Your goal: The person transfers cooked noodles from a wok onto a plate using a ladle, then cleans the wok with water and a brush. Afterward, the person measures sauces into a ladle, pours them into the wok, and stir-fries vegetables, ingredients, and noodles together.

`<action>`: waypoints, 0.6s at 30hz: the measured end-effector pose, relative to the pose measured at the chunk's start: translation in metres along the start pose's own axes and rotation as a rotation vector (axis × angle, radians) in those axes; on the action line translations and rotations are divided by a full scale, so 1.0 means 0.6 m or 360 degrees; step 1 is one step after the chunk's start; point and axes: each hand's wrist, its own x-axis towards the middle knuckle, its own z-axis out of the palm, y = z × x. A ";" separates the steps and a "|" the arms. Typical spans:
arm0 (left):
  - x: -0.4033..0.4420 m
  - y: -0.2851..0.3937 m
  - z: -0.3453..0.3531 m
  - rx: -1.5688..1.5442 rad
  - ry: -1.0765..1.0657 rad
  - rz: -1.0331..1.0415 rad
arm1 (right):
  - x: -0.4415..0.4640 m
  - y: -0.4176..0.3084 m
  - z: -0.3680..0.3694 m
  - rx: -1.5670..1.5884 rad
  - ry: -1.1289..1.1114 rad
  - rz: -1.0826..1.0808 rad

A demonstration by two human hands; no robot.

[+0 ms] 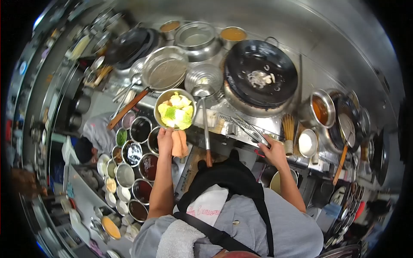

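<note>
My left hand (165,140) grips the near rim of a round metal bowl (156,104). Pale yellow and green leafy vegetable pieces, like cabbage (176,112), fill this bowl. Against the same hand hangs a folded orange cloth (179,144). My right hand (272,151) is closed round metal tongs (251,131), whose tips point up and left over the stove edge. Beyond them is a black wok (241,60) on the burner, with white sliced pieces (261,79) in it. Between my hands lies a ladle (203,90), its bowl on a perforated strainer (204,74).
A mesh strainer (165,73) with a wooden handle extends at left. Several seasoning pots (124,175) stand left of me. A bamboo brush (288,129), a white bowl (307,143) and a pot of orange liquid (320,109) are at right. Another person (101,133) is at far left.
</note>
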 end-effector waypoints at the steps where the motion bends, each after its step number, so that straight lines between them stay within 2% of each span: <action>1: -0.007 0.001 -0.006 0.0004 -0.0009 0.0046 | 0.011 -0.031 -0.010 0.0000 -0.0043 -0.0038; 3: -0.019 0.006 -0.009 -0.0013 -0.0006 0.0032 | 0.032 -0.086 -0.028 0.0013 -0.0222 0.0182; 5: -0.039 0.030 0.008 -0.0145 0.0015 0.0018 | 0.051 -0.088 -0.024 -0.0036 -0.0318 0.0174; 7: -0.041 0.030 0.010 -0.0142 0.0019 0.0043 | 0.065 -0.075 -0.013 -0.0072 -0.0188 -0.0080; 8: -0.044 0.035 0.015 -0.0172 0.0000 0.0035 | 0.068 -0.072 -0.011 -0.0077 -0.0180 -0.0103; 11: -0.046 0.050 0.032 -0.0221 -0.0006 0.0013 | 0.065 -0.057 -0.006 -0.0061 -0.0167 -0.0117; 15: 0.003 0.061 0.067 -0.0212 -0.0068 0.0164 | 0.052 -0.014 0.004 -0.0154 -0.0162 -0.0048; 17: 0.026 0.050 0.078 -0.0174 -0.0080 0.0229 | 0.037 0.011 0.015 -0.0120 0.0114 -0.0344; 18: 0.032 0.032 0.078 0.0113 -0.0036 0.0334 | 0.029 0.012 0.011 -0.0118 0.0133 -0.0344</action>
